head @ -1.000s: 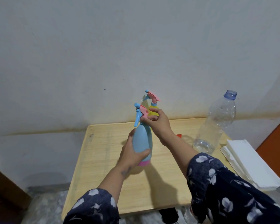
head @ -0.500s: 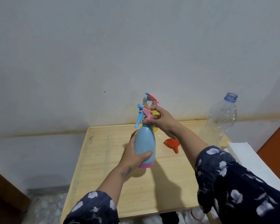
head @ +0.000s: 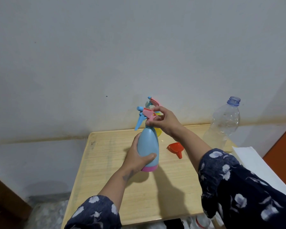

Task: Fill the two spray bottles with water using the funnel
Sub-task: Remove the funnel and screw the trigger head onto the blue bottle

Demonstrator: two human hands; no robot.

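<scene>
My left hand (head: 135, 160) grips the body of a blue spray bottle (head: 148, 144) with a pink base, held upright just above the wooden table (head: 106, 179). My right hand (head: 163, 121) pinches the neck just under its pink and blue spray head (head: 144, 114). A yellow spray bottle (head: 158, 131) stands behind it, mostly hidden, with its pink spray head (head: 153, 101) showing above my fingers. A red funnel (head: 176, 148) lies on its side on the table to the right. A clear plastic water bottle (head: 224, 124), uncapped, stands at the right back of the table.
A stack of white paper (head: 254, 166) lies off the table's right edge. The grey wall (head: 139, 55) is close behind the table. An orange surface (head: 284, 154) is at the far right.
The view has shifted a little, so the funnel came out from behind my right arm. My right hand's fingers have turned on the blue bottle's spray head; the left hand keeps its grip.
</scene>
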